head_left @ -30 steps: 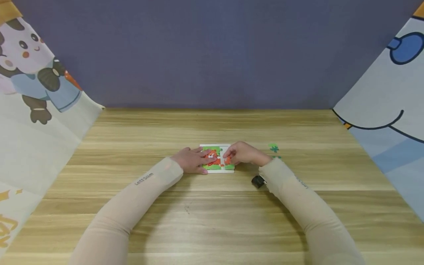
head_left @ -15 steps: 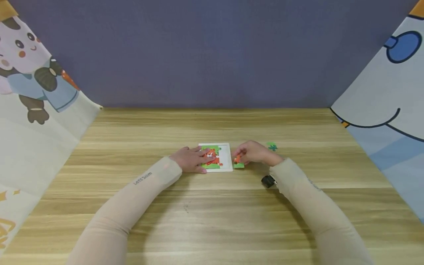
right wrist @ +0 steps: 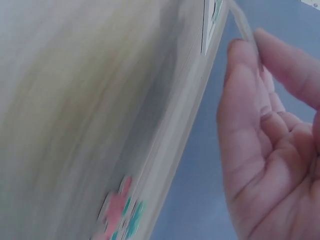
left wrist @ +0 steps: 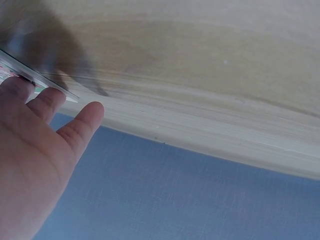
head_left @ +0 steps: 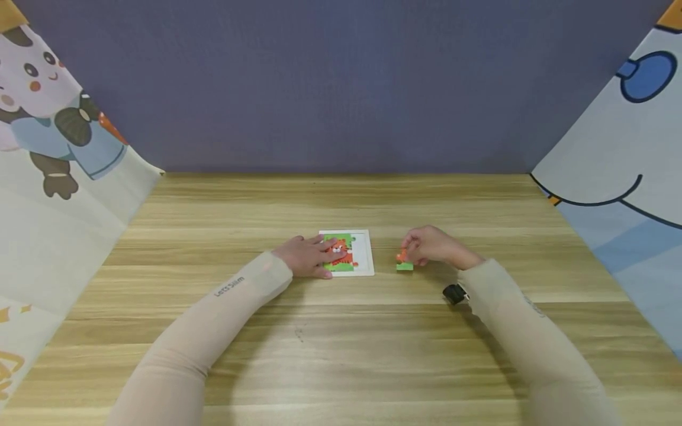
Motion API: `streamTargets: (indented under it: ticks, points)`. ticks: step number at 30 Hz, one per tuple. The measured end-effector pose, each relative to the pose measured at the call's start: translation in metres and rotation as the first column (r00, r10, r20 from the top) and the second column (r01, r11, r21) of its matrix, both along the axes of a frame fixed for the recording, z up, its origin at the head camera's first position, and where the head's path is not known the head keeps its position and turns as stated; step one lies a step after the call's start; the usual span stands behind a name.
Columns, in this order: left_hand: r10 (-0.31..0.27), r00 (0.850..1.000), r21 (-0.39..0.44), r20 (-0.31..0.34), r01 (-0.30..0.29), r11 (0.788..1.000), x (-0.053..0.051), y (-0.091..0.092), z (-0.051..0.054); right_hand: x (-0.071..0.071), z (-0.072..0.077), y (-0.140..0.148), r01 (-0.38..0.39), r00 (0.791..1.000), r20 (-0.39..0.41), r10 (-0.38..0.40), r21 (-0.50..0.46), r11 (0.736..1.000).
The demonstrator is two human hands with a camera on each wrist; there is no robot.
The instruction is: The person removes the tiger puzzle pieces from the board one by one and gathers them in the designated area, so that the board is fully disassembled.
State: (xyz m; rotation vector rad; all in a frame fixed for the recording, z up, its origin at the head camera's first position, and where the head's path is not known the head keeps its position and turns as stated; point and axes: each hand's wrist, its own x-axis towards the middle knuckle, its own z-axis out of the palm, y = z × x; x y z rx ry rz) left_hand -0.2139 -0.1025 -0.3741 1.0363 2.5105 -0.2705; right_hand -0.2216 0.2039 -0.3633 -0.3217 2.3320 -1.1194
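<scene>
A small jigsaw puzzle with a tiger picture (head_left: 346,259) lies in a white frame (head_left: 371,260); bare white backing shows on its right side. My left hand (head_left: 305,258) rests on the puzzle's left part with fingers spread straight, covering some of the picture. In the left wrist view, fingertips (left wrist: 91,114) lie at the frame's edge. Right of the frame, my right hand (head_left: 436,245) pinches an orange and green puzzle piece (head_left: 405,267) between thumb and fingers. The right wrist view shows this piece (right wrist: 243,22) edge-on, apart from the table.
Loose puzzle pieces (right wrist: 117,210), pink-red and green, lie on the wooden table in the right wrist view; the head view hides them behind the right hand and forearm. A small black device (head_left: 454,294) sits at the right wrist. A dark blue panel (head_left: 341,89) stands behind the table.
My right hand has drawn the pinched piece off the puzzle's right side and carried it rightward, away from the frame. My left hand has stayed on the puzzle.
</scene>
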Motion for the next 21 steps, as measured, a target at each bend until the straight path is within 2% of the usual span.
streamTargets:
  ticks: [9, 21]
  points:
    - [0.004, 1.0, -0.027, -0.001, -0.004, 1.0, 0.001, 0.001, 0.001, 0.006, 0.001, 0.029, 0.034, 0.999, -0.016, -0.034, -0.02, 0.999]
    - [0.017, 1.0, -0.013, 0.007, -0.017, 1.0, 0.001, 0.001, 0.001, 0.014, 0.004, 0.061, 0.046, 0.999, 0.0, -0.046, -0.019, 0.999]
